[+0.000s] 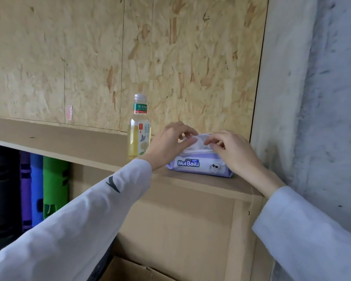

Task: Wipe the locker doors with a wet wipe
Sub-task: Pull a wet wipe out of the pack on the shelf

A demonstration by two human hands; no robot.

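Both sleeves [75,224] reaching forward and up from the bottom corners, wrists bare. Left hand [166,144] bent over the pack's left end, thumb and fingers pinching the lifted white lid [193,139]. Right hand [234,153] draped over the right end, fingertips curled at the opening; pinching a wipe or not, cannot tell. Pack [199,164] lying flat on the ledge [190,180], near the right wall [312,98]. Bottle [139,128] upright just left. Behind, chipboard doors [190,57], closed.
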